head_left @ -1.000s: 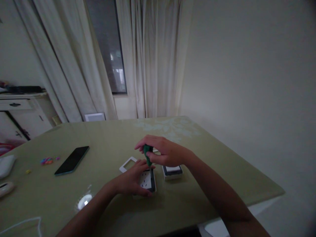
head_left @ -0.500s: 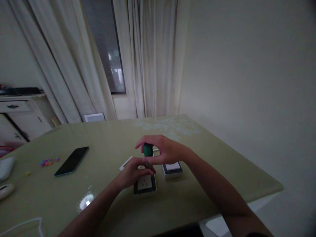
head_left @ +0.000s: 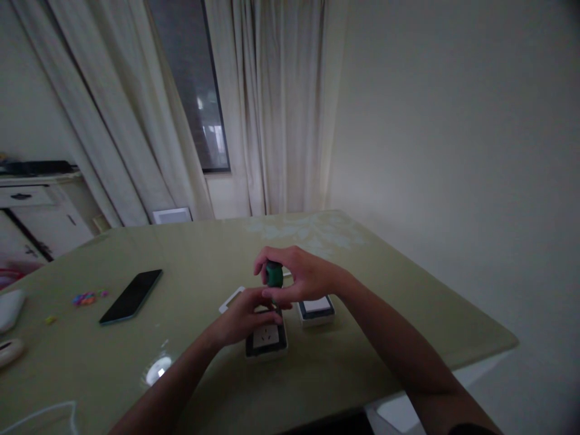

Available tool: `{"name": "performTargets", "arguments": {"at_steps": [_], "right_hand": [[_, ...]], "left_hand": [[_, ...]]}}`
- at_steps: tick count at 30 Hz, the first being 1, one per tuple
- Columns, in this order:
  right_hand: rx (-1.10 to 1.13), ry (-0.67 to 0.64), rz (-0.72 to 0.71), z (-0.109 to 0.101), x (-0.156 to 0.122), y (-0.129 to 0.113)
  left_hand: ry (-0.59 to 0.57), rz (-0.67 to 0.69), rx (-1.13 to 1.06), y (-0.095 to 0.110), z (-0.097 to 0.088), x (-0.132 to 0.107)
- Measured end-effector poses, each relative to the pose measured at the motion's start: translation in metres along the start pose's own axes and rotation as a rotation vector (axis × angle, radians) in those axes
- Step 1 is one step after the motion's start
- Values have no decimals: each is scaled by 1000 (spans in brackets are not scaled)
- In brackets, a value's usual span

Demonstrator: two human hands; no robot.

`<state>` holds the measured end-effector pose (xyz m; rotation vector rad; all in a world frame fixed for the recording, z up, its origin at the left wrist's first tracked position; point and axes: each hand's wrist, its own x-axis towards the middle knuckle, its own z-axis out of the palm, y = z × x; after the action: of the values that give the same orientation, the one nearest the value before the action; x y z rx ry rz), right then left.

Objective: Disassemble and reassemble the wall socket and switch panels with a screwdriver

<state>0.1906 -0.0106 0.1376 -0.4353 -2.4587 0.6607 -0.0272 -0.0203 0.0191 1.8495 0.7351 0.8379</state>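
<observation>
My right hand (head_left: 303,275) grips the green handle of a screwdriver (head_left: 274,275), its thumb and fingers curled round it. The tool stands nearly upright, with its lower end hidden behind my left hand. My left hand (head_left: 247,314) rests on the far part of a white and dark wall socket (head_left: 266,337), thumb on one side and fingers on the other, close round the foot of the screwdriver. Just right of the socket lies a second boxed unit (head_left: 316,307) with a white face. A white plate frame (head_left: 231,299) lies partly behind my left hand.
On the left of the greenish table (head_left: 203,260) lies a dark phone or tablet (head_left: 131,297), near small colourful pieces (head_left: 88,298) and a yellow bit (head_left: 50,320). White objects (head_left: 9,309) sit at the left edge. A wall (head_left: 453,151) borders the right side.
My right hand's fingertips and the green handle have shifted slightly; the handle looks a little turned. My left hand stays at the socket, its fingers slightly moved.
</observation>
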Motion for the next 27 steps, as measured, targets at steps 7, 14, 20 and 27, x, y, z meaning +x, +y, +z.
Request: {"name": "performTargets", "arguments": {"at_steps": [7,14,20,27], "right_hand": [[-2,2,11,0,0,0],[26,6,12,-1,-2,0],[62,-6,13,-3,-3,0],[83,5,1,-3,-4,0]], "left_hand": [[51,-6,-10,-2,2,3],[-25,-4,-41,-1,5,0],[33,-18,-48,-5,6,0],[49,-11,-35,-6,8,-1]]}}
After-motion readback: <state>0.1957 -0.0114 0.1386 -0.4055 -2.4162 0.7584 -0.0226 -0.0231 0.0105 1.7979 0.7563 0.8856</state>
